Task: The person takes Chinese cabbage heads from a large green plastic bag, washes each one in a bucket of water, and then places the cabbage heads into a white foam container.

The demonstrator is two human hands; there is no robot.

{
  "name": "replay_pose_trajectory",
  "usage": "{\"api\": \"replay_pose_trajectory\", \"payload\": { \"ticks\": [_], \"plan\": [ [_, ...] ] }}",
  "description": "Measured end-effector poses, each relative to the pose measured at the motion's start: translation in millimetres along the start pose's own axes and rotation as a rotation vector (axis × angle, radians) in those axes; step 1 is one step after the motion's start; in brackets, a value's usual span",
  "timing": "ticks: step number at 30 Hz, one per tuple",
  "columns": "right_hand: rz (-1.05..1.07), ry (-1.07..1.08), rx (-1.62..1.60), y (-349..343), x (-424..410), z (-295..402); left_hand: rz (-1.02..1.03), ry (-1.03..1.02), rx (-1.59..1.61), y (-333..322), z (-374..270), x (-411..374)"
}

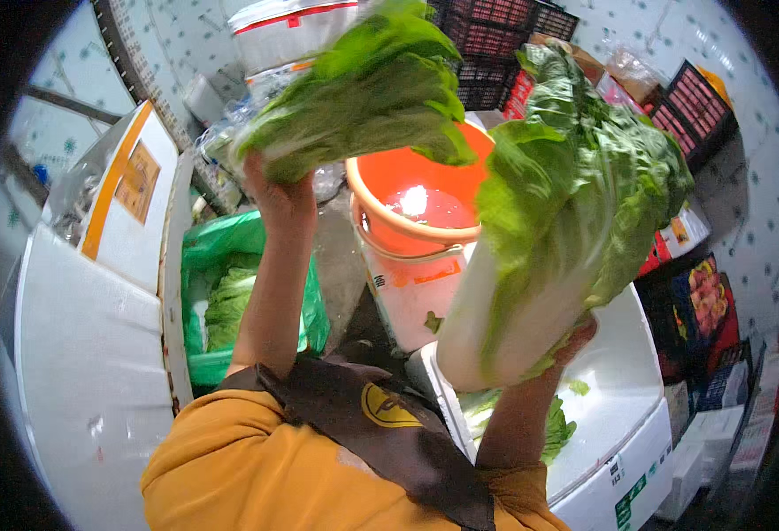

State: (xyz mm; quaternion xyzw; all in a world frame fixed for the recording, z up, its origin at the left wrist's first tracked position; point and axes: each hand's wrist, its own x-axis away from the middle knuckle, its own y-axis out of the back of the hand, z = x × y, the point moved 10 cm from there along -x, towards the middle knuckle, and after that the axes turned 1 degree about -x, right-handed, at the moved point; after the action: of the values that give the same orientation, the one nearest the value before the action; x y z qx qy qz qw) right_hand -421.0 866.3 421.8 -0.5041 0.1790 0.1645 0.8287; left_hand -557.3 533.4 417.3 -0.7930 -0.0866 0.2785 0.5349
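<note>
My left hand [280,179] grips the stem end of a leafy green cabbage [363,99], raised at the upper left of the orange bucket [369,212]. My right hand [575,342] is behind a larger napa cabbage [535,265] and holds it up over a white foam box [628,345]; most of its fingers are hidden by the leaves. Liquid and a bright reflection show inside the bucket. Loose green leaves [558,428] lie in the foam box.
On the left, a green plastic bag [223,232] holds more leafy greens [230,312], beside white foam boxes [97,345]. The bucket stands on a white box [409,312]. Black crates [489,53] are stacked at the back, with more boxes [708,431] on the right.
</note>
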Motion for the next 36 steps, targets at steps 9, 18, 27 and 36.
{"api": "replay_pose_trajectory", "payload": {
  "ticks": [9, 18, 27, 36],
  "plan": [
    [-0.884, 0.355, 0.602, 91, 44, 85, 1.23, -0.887, -1.065, -138, 75, 25],
    [-0.906, 0.258, 0.831, 67, -26, 62, 2.572, -0.432, -0.643, -59, 193, 84],
    [-0.516, -0.08, 1.112, 101, -166, -22, 2.769, -0.226, -0.646, 59, 242, 119],
    [-0.527, -0.512, 1.876, 173, -182, -83, 2.872, 0.444, -0.97, 79, 233, 98]
  ]
}}
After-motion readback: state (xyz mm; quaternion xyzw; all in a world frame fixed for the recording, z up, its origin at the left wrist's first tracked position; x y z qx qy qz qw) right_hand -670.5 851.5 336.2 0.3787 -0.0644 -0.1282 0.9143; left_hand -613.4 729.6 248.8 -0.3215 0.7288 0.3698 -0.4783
